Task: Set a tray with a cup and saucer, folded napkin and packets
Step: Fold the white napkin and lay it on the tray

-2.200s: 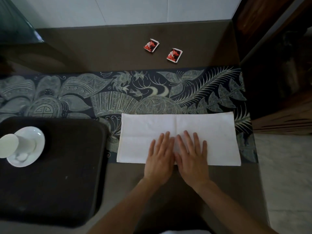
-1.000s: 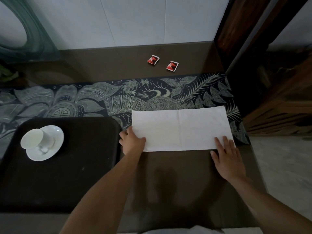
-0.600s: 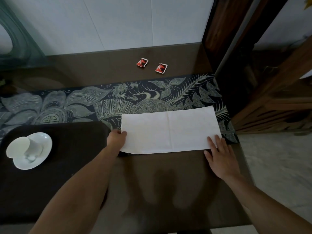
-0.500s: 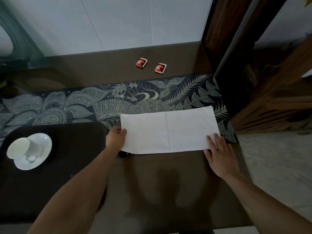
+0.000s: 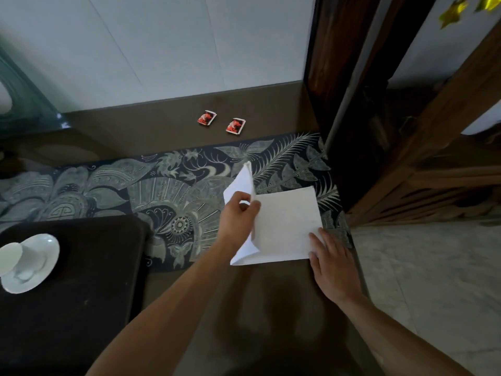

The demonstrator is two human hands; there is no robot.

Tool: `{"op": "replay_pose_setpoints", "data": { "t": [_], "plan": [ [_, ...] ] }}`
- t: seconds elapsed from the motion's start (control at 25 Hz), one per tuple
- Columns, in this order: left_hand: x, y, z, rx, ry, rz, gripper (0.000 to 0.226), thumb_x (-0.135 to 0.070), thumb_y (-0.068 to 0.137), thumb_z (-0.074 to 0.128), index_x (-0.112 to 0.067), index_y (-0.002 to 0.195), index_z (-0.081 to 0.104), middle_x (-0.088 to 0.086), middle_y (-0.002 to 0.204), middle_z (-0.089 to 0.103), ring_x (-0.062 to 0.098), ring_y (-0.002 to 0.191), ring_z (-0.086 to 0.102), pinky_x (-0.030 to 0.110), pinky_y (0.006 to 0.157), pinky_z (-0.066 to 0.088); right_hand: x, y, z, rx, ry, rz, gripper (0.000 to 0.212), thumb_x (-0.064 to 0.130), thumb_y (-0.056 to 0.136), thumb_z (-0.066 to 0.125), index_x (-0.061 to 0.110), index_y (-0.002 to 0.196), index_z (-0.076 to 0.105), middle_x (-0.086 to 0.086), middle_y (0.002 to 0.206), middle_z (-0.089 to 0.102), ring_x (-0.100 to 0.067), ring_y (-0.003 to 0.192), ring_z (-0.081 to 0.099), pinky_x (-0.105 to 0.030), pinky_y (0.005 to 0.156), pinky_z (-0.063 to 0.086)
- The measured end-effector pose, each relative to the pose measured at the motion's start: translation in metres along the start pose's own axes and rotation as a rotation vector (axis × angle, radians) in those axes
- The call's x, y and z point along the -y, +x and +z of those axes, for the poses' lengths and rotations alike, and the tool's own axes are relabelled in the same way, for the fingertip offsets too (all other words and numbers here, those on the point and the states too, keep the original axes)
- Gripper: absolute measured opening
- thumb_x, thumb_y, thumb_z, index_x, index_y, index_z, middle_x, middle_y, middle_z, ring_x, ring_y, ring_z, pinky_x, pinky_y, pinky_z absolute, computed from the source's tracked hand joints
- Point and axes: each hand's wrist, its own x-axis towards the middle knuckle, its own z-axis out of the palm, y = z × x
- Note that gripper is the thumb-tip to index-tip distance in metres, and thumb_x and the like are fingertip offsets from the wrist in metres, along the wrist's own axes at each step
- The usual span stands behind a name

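A white napkin (image 5: pixel 287 223) lies on the patterned runner at the right of the table. My left hand (image 5: pixel 237 215) grips its left half, which stands lifted and swung over toward the right half. My right hand (image 5: pixel 332 264) lies flat with its fingers on the napkin's near right corner. A black tray (image 5: pixel 89 280) sits at the left; on it a white cup (image 5: pixel 9 257) stands on a white saucer (image 5: pixel 40 267). Two red packets (image 5: pixel 207 118) (image 5: pixel 235 126) lie on the bare table near the wall.
A dark patterned runner (image 5: pixel 135 191) crosses the brown table. A white wall stands behind the table. A dark wooden frame (image 5: pixel 333 77) rises at the right table edge, with wooden furniture and a pale floor beyond it.
My left hand has taken hold of the napkin's left end and lifted it up and over to the right. My right hand has stayed on the near right corner.
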Motion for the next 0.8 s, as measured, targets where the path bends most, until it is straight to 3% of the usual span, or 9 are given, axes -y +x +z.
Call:
{"op": "replay_pose_setpoints", "data": {
  "t": [0.2, 0.32, 0.52, 0.68, 0.8],
  "plan": [
    [-0.011, 0.004, 0.091, 0.161, 0.152, -0.028, 0.008, -0.030, 0.086, 0.057, -0.025, 0.091, 0.053, 0.000, 0.070, 0.069, 0.016, 0.058, 0.064, 0.035, 0.061, 0.055, -0.023, 0.000, -0.007, 0.016, 0.014, -0.005, 0.054, 0.023, 0.087, 0.060, 0.020, 0.140, 0.046, -0.004, 0.145, 0.042, -0.024, 0.136, 0.037, -0.043, 0.103, 0.044],
    [-0.003, 0.006, 0.128, 0.240, 0.285, -0.095, 0.017, -0.030, 0.087, 0.053, -0.021, 0.101, 0.050, 0.009, 0.083, 0.070, 0.028, 0.073, 0.067, 0.042, 0.073, 0.058, -0.032, 0.002, -0.010, 0.000, 0.037, 0.043, 0.051, 0.018, 0.085, 0.062, 0.017, 0.135, 0.052, -0.002, 0.139, 0.051, -0.022, 0.131, 0.044, -0.040, 0.099, 0.044],
    [0.010, 0.011, 0.151, 0.250, 0.371, -0.136, 0.018, -0.033, 0.088, 0.051, -0.022, 0.101, 0.048, 0.009, 0.085, 0.071, 0.024, 0.076, 0.067, 0.042, 0.075, 0.058, -0.041, 0.004, -0.007, -0.043, 0.044, 0.082, 0.050, 0.016, 0.083, 0.063, 0.014, 0.132, 0.056, -0.004, 0.137, 0.053, -0.024, 0.129, 0.046, -0.042, 0.095, 0.047],
    [0.021, 0.010, 0.149, 0.297, 0.257, -0.177, 0.019, -0.037, 0.091, 0.054, -0.023, 0.103, 0.050, 0.006, 0.086, 0.072, 0.024, 0.075, 0.069, 0.042, 0.078, 0.058, -0.039, 0.011, -0.006, -0.085, 0.075, 0.104, 0.047, 0.013, 0.083, 0.064, 0.015, 0.129, 0.058, -0.003, 0.133, 0.055, -0.024, 0.123, 0.048, -0.042, 0.092, 0.047],
    [0.035, 0.007, 0.128, 0.313, 0.279, -0.065, 0.023, -0.039, 0.096, 0.049, -0.027, 0.114, 0.050, 0.006, 0.095, 0.070, 0.022, 0.080, 0.066, 0.040, 0.080, 0.056, -0.032, 0.024, -0.008, -0.135, 0.057, 0.088, 0.052, 0.013, 0.081, 0.066, 0.013, 0.131, 0.055, -0.008, 0.135, 0.052, -0.028, 0.126, 0.044, -0.044, 0.094, 0.046]
  ]
}}
